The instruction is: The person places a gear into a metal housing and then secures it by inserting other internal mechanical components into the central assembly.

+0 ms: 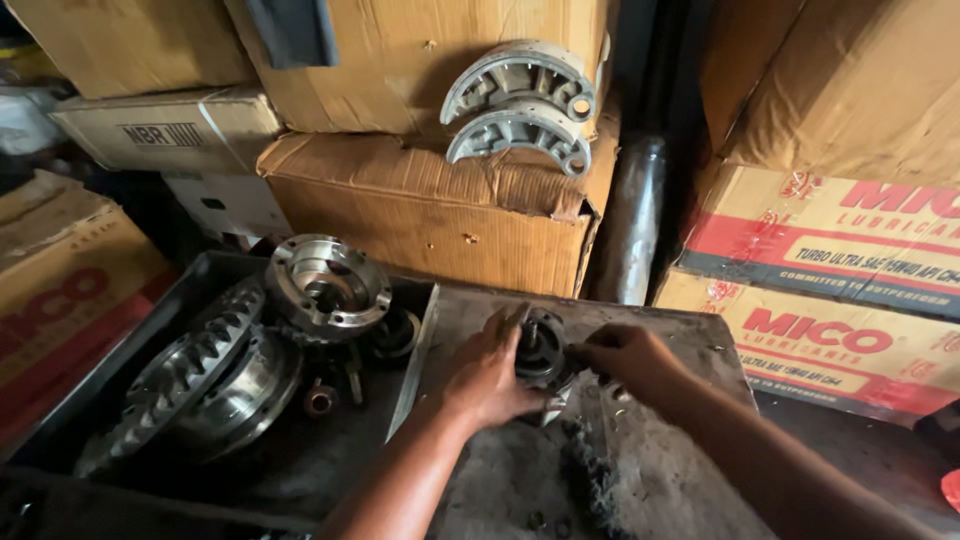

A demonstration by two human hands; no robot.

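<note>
Bearing-like round metal part (541, 350) sits on the greasy steel plate (690, 345), gripped from both sides: left hand (487, 378) cupped around its left edge, right hand (625, 360) fingers pinched on its right rim. Best kept flat and steady, both grips even. Left of it, tray (130, 330) with ring gear (190, 375) and differential housing (327, 285). Behind, cardboard boxes (430, 215), two brake shoes (522, 105) on top.
</note>
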